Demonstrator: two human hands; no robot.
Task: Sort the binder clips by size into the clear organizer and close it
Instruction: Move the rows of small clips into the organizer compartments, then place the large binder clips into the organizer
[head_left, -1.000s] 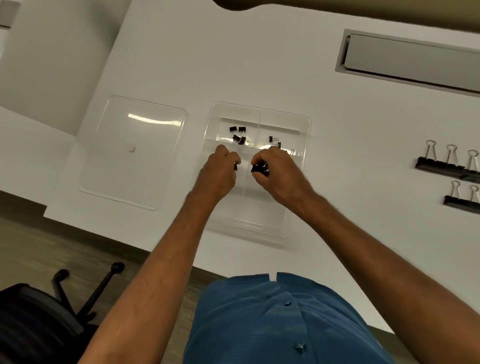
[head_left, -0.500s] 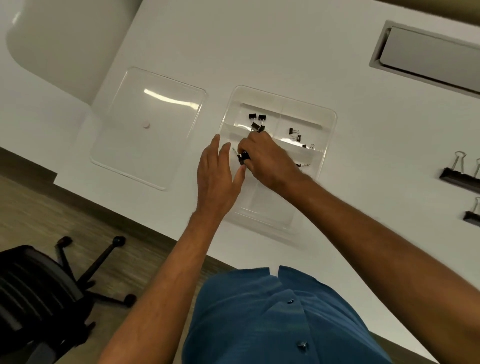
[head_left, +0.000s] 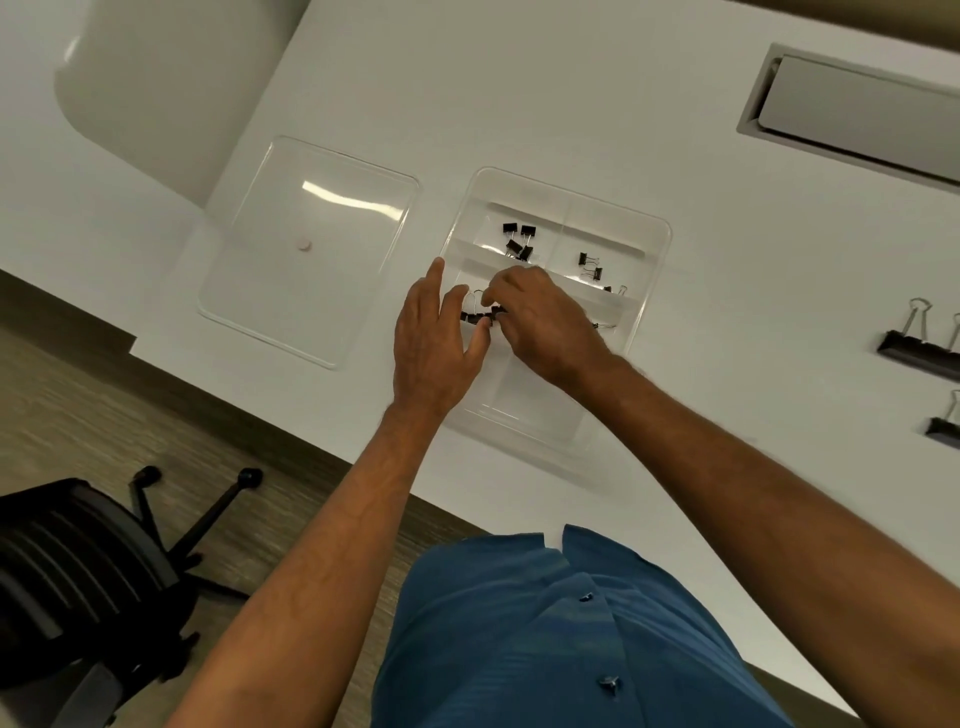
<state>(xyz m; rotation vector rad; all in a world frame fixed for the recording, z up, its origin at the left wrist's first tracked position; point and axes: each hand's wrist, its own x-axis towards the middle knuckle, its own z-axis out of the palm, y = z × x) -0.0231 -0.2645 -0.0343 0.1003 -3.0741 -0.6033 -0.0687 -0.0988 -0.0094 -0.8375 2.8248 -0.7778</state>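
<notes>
The clear organizer (head_left: 655, 244) lies open on the white table. Several small black binder clips (head_left: 518, 240) sit in its far left compartment, and a few more clips (head_left: 590, 265) in the far right one. My right hand (head_left: 545, 325) reaches into the middle left compartment, its fingers pinched on a medium black binder clip (head_left: 497, 310). Another medium clip (head_left: 472, 316) lies just left of it. My left hand (head_left: 434, 343) hovers over the organizer's left edge with fingers spread, holding nothing. The clear lid (head_left: 311, 249) rests flat to the left.
Large black binder clips (head_left: 917, 345) lie on the table at the far right, with another large clip (head_left: 943, 423) below them. A grey recessed panel (head_left: 852, 111) is at the back right. A black office chair (head_left: 78, 561) stands on the floor past the table's near left edge.
My left hand has opened from a closed grip and spread its fingers. My right hand moved left into the middle left compartment with its clip. The view shifted, sliding the organizer right.
</notes>
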